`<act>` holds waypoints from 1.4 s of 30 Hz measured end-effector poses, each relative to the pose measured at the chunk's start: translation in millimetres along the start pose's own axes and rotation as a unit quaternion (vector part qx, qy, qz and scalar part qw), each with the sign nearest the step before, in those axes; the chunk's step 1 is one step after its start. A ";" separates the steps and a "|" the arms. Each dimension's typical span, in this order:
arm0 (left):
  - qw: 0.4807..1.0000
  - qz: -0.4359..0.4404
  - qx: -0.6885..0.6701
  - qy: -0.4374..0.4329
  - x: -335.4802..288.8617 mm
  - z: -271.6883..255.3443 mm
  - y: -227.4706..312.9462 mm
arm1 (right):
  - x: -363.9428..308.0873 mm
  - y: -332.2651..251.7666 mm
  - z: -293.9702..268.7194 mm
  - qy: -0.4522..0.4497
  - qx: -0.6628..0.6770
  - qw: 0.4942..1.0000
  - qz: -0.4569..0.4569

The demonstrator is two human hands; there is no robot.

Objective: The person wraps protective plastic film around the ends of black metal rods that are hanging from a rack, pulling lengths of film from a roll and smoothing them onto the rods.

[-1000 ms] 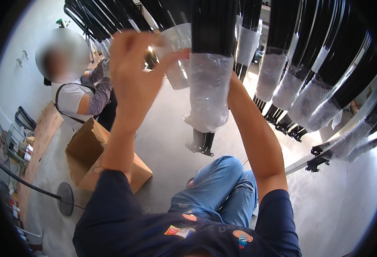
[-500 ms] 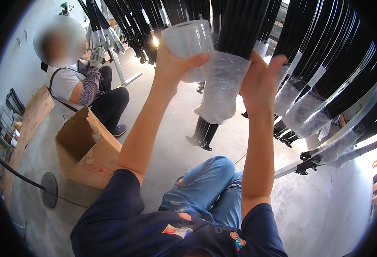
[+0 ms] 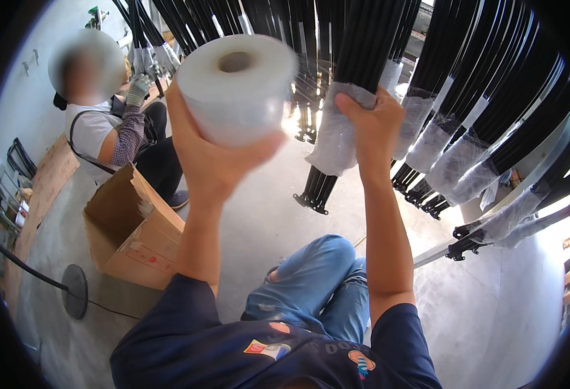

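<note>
A thick roll of clear stretch film (image 3: 236,97) is gripped in my left hand (image 3: 217,159), its core hole facing up toward me. To its right hangs a bundle of black rods (image 3: 362,48), its lower part wrapped in a sleeve of film (image 3: 331,139). My right hand (image 3: 375,123) is closed around that wrapped part, thumb in front and fingers behind. Below the film the rods' ends (image 3: 313,194) stick out, with small brackets on them. The roll stands apart from the bundle; whether a strand of film joins them I cannot tell.
More film-wrapped rod bundles (image 3: 453,162) hang at the right, with unwrapped black rods (image 3: 285,45) behind. An open cardboard box (image 3: 136,240) stands at the left. Beyond it sits a person (image 3: 100,136) in gloves. A round black base (image 3: 75,292) with a cable lies near the box.
My left hand has drawn the roll left and closer, away from the bundle. My right hand, its fingers spread at the bundle's side before, now grips the wrapped part.
</note>
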State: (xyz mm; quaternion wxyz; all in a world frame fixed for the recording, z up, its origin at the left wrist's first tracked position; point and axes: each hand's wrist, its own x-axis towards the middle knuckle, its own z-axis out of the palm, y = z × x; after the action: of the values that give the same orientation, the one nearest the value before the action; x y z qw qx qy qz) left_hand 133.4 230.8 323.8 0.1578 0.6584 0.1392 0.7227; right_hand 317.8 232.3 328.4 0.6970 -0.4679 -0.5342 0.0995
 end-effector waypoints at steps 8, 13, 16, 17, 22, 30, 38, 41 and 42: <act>0.971 0.188 0.138 -0.047 -21.4 50.2 18.5 | -67.2 -50.1 -19.6 0.005 0.110 0.990 -0.086; 0.965 0.101 0.109 -0.217 -21.7 44.8 70.6 | -59.4 -35.3 -57.5 -0.072 0.407 0.910 0.014; 0.972 -0.013 0.014 -0.236 -11.4 45.2 42.5 | -47.5 -17.4 -66.0 -0.077 0.436 0.897 0.007; 0.973 -0.022 0.064 -0.221 -15.6 54.9 31.8 | -47.0 -13.3 -67.0 -0.057 0.451 0.890 0.032; 0.921 -0.269 -0.162 -0.230 -24.9 93.7 33.9 | -47.5 -24.2 -59.2 0.091 0.315 0.938 0.110; 0.996 0.037 0.053 -0.068 -46.5 131.0 30.7 | -52.3 -24.5 -90.4 0.053 0.055 0.997 0.032; 0.926 -0.211 -0.264 -0.166 7.7 142.5 -48.1 | -45.2 -35.1 -103.0 0.057 0.121 0.988 0.081; 0.830 -0.257 -0.392 -0.302 15.9 149.7 -68.7 | -38.0 -42.4 -108.6 0.057 0.095 0.991 0.078; 0.806 -0.275 -0.423 -0.310 17.9 154.5 -64.7 | -35.1 -41.2 -117.2 0.071 0.088 0.991 0.076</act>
State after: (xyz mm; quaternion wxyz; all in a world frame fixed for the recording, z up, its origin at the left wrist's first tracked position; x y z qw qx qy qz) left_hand 288.6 296.1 328.1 0.6474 0.6496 -0.0612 0.3938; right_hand 386.7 123.5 337.8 0.7623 -0.4498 -0.4352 0.1649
